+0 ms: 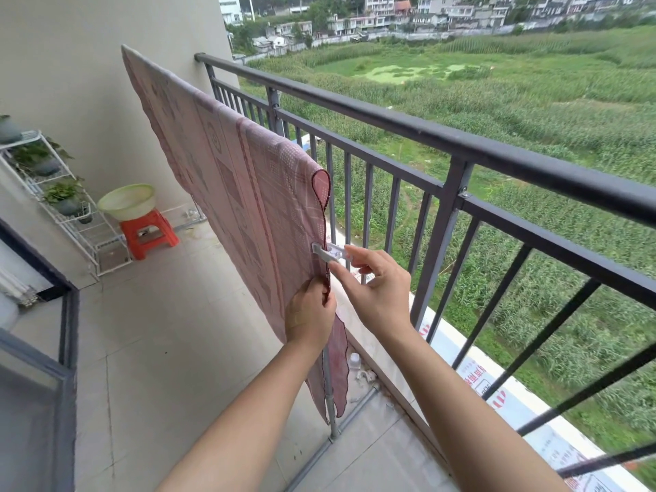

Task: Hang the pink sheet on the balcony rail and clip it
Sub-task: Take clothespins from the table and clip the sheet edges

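Note:
The pink patterned sheet (227, 172) hangs draped over a bar that runs parallel to the dark balcony rail (443, 134), on its inner side. My left hand (310, 314) pinches the sheet's near edge, both layers together. Just above it, my right hand (376, 282) holds a clear plastic clip (328, 253) whose jaws sit on that same edge. A grey upright pole (330, 395) of the drying stand shows below my left hand, partly covered by the sheet's lower corner.
An orange stool (149, 234) carries a pale green basin (127, 202) by the far wall. A white plant shelf (53, 193) stands at the left beside a dark door frame (67, 335). Small clutter (360, 371) lies at the rail's base.

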`<state>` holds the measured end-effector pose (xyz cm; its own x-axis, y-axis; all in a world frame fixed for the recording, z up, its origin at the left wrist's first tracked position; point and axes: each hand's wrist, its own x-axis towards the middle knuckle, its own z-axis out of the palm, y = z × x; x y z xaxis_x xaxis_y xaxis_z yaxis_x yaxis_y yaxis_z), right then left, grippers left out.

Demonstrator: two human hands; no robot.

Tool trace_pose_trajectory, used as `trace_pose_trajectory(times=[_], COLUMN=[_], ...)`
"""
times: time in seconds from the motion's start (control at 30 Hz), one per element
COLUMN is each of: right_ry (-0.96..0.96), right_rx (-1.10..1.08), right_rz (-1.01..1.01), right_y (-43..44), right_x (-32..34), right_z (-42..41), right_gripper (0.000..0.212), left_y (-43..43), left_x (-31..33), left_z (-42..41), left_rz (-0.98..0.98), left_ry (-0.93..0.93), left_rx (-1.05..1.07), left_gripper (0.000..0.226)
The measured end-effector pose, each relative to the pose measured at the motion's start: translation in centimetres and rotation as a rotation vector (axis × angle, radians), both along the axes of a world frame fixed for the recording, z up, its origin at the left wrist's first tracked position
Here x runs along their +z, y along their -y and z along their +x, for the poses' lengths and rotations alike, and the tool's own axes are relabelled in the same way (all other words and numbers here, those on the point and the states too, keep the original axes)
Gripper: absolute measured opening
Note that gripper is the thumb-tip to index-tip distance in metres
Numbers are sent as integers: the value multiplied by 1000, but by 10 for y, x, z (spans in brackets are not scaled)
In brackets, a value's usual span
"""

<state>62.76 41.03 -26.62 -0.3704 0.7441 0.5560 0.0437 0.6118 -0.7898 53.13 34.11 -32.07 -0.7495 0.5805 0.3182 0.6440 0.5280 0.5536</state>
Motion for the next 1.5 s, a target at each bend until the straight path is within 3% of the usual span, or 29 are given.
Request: trace_pose_trajectory(times=[0.13,0.2,0.37,0.47,0.63,0.77,0.97,1.23,1.5], right_ry=[98,129,162,217,403,573,632,582,421], right_rx=[99,116,28,-52,-302,-457,-798,-1384,-1537], right_rz=[-86,-112,-87,-65,-66,-120,-302,-597,-1059], right_y=[-1,-1,-1,-2,14,46,141,301,415], right_x=[2,1,-10,-23,-59,-107,-162,-166,-216], right_z=[11,19,31,40,75,127,243,385,452], right_gripper=[74,82,50,39,37,44,46,43,53], left_y=[5,7,21,34,50,59,60,79,154], left_x=[0,3,-5,-16,-36,-68,-114,-104,-145], left_z=[-1,0,-7,-14,-22,-8,86,271,399], left_rz=[9,-3,-161,-124,-120,-132,-295,-297,-542], left_ry=[10,-2,-97,-116,-157,-159,-188,-252,-377], left_rx=[-22,-29,-118,-192,-368,-526,-909,-1454,-1811], left_gripper=[14,13,16,22,45,42,62,64,61])
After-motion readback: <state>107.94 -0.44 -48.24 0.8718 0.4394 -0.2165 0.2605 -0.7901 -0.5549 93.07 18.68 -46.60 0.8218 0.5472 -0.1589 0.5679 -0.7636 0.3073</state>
